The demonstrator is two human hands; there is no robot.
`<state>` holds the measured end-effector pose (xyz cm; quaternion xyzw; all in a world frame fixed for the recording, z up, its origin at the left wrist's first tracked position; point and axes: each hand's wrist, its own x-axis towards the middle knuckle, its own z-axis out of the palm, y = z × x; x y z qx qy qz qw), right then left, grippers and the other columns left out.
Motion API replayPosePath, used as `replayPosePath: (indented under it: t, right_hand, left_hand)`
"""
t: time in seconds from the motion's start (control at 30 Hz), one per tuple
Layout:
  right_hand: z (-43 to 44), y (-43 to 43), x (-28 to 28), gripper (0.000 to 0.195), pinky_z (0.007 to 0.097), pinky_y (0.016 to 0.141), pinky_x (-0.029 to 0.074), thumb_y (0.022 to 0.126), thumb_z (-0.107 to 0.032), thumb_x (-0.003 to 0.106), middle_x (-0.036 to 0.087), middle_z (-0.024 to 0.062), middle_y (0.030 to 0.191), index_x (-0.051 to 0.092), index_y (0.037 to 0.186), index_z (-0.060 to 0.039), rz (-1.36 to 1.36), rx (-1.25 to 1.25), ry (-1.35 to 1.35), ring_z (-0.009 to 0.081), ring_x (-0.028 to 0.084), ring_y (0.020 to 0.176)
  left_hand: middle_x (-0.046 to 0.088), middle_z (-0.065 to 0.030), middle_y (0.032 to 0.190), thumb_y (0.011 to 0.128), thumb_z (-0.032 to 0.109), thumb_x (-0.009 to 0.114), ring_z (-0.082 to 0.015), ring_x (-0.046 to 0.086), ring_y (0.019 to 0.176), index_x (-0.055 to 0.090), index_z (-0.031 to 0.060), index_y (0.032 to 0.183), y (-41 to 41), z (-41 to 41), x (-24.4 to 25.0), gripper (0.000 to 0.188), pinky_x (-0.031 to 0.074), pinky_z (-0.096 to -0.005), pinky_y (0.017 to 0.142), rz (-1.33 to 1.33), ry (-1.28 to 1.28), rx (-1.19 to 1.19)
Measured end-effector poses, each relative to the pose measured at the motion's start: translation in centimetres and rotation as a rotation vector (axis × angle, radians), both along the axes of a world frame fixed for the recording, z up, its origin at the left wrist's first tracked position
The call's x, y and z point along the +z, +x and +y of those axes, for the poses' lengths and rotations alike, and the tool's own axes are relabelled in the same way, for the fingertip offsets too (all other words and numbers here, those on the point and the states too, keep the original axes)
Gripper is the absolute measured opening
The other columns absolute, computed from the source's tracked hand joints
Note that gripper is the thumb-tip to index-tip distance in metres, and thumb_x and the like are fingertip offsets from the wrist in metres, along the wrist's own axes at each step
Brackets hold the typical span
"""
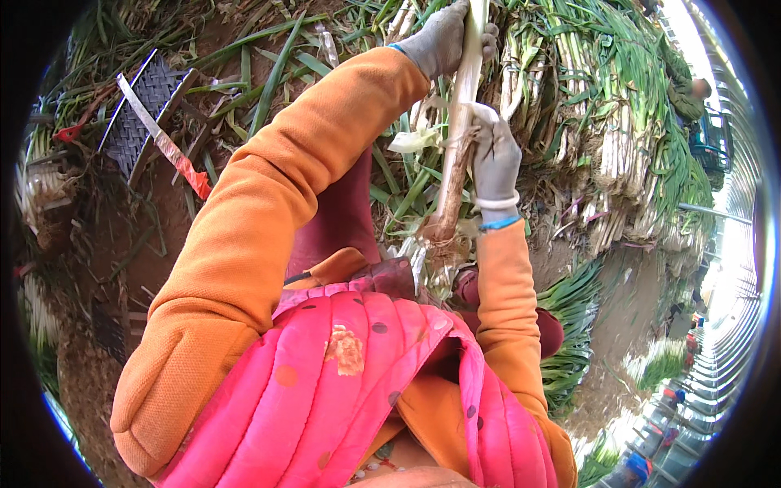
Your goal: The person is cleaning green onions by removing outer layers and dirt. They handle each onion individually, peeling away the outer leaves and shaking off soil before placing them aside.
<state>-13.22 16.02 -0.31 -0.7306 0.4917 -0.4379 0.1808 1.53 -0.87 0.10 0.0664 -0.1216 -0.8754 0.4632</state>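
A large green onion (pixel 458 125) with a long white stem slants down in front of me, its rooty end towards my lap. My left hand (pixel 440 38), in a grey glove, is closed around the upper stem. Lower down, my right hand (pixel 495 149), also gloved in grey, has its bent fingers against the side of the stem, at the brownish outer skin. A pale loose piece of skin (pixel 415 141) hangs beside the stem. Roots and dry skin (pixel 440 244) show at the bottom end, above my legs.
Bundled green onions (pixel 610 116) are heaped at the upper right. At the left are a woven-seat stool (pixel 149 107) and a curved metal blade with a red-wrapped handle (pixel 189 174). Cut leaves (pixel 277 79) litter the soil. Another person (pixel 686 100) is beyond the heap.
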Motion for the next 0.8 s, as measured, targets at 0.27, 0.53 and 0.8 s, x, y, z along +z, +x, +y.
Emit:
replayPosePath:
  t: [0.27, 0.53, 0.8]
  right_hand:
    - [15.4, -8.7, -8.1, 0.019, 0.0434, 0.063, 0.051, 0.083, -0.011, 0.066, 0.062, 0.0157, 0.076, 0.063, 0.101, -0.0085, 0.508, 0.247, 0.437, 0.036, 0.063, 0.07]
    - [3.9, -8.2, -3.7, 0.044, 0.0354, 0.109, 0.041, 0.09, -0.003, 0.052, 0.052, 0.02, 0.136, 0.048, 0.134, 0.0, 0.278, 0.075, 0.412, 0.0327, 0.051, 0.125]
    - [-3.0, 0.1, -1.3, 0.032, 0.0299, 0.086, 0.049, 0.094, -0.015, 0.057, 0.066, 0.0154, 0.107, 0.059, 0.119, 0.0041, -0.249, 0.026, 0.451, 0.0189, 0.062, 0.095]
  left_hand:
    - [0.056, -0.0064, 0.071, 0.098, 0.057, 0.04, -0.0189, 0.053, 0.053, 0.053, 0.0066, 0.093, 3.5, -2.3, 0.7, 0.052, 0.047, -0.0335, 0.048, -0.222, -0.003, 0.372]
    - [0.061, -0.0083, 0.082, 0.097, 0.051, 0.049, -0.0211, 0.061, 0.066, 0.056, 0.0063, 0.104, 0.2, -0.8, -0.5, 0.045, 0.052, -0.0366, 0.059, -0.265, -0.084, 0.259]
    - [0.061, -0.0018, 0.075, 0.093, 0.043, 0.059, -0.0166, 0.059, 0.066, 0.06, 0.0158, 0.097, -0.1, -0.3, -0.8, 0.027, 0.052, -0.0312, 0.062, -0.245, -0.118, 0.176]
